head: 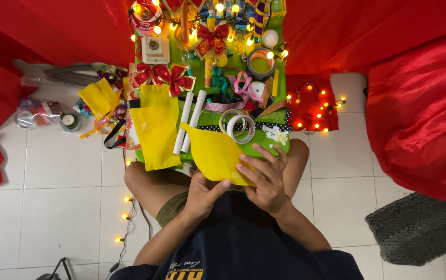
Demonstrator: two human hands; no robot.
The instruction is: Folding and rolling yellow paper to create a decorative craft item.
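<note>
seen from the head camera, the left hand (203, 193) pinches the lower edge of a yellow sheet (216, 153) with its thumb on top, and the right hand (266, 179) lies just beside it with fingers spread flat over the sheet's right corner, pressing rather than closing, the sheet resting over the person's lap and the near rim of a green board (269, 148). just beyond the hands on that board sit two tape rings (237, 125), two white sticks (190, 121), a yellow pouch (156, 127) and red bows (161, 75) among lit string lights (313, 106). the floor to either side of the hands is white tile (57, 176), hemmed by red cloth (420, 103), with a grey mat (412, 228) off to the right.
</note>
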